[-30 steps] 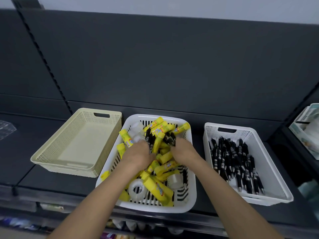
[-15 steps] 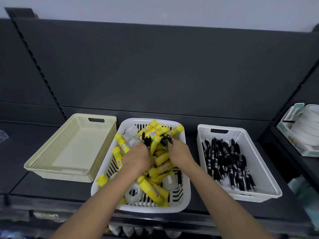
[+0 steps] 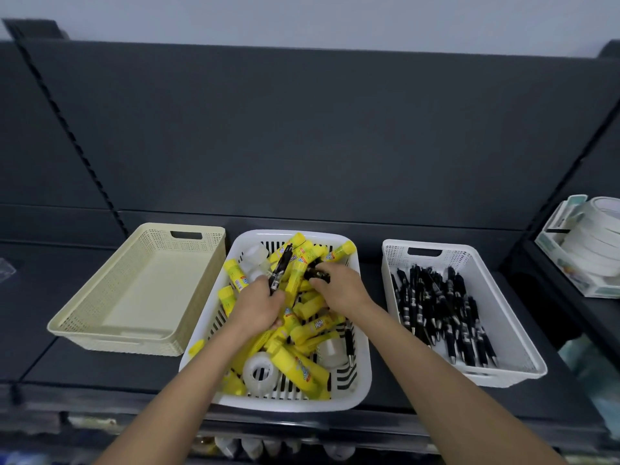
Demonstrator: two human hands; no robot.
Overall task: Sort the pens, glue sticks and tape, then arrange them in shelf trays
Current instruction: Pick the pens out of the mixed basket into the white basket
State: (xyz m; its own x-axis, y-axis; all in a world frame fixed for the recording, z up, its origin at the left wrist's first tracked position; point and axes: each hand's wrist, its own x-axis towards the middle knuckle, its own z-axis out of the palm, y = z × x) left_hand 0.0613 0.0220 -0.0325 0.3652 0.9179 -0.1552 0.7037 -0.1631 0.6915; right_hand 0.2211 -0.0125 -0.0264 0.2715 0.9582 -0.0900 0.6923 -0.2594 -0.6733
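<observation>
change: my left hand now grips a pen raised off the basket pile | my right hand clutches a pen bunch | next: right tray, I judge

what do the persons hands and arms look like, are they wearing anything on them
The left hand and the right hand are bare, with no gloves. No ring, watch or bracelet shows on either. The left forearm and the right forearm are uncovered down to the frame's lower edge, with no sleeve in view.
</observation>
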